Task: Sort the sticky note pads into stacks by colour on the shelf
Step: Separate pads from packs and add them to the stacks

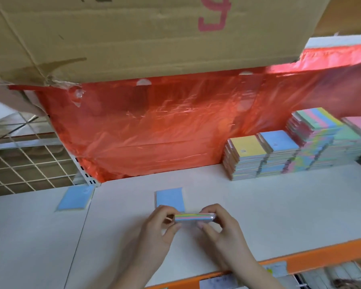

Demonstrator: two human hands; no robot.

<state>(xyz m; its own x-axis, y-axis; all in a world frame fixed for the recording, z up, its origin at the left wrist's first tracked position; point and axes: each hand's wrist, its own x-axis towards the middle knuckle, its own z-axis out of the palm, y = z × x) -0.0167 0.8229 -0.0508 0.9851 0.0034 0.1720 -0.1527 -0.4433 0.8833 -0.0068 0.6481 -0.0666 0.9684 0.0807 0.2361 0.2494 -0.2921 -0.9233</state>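
a: head view: what do the hands hold?

b: left hand [157, 228] and right hand [221, 225] pinch opposite ends of a wrapped multicolour pad [194, 217], just above the white shelf [279, 215].

a: and the other pads?

b: a blue pad [170, 198] lies just behind the hands, another blue pad [74, 198] to the left; sorted stacks [279, 151] stand at right against red plastic sheeting [154, 126], under a cardboard box [133, 34].

White shelf [258, 201], orange front edge [321, 252]. Red plastic sheet [154, 130] behind; cardboard box [133, 34] overhead; wire grid [29, 161] left.
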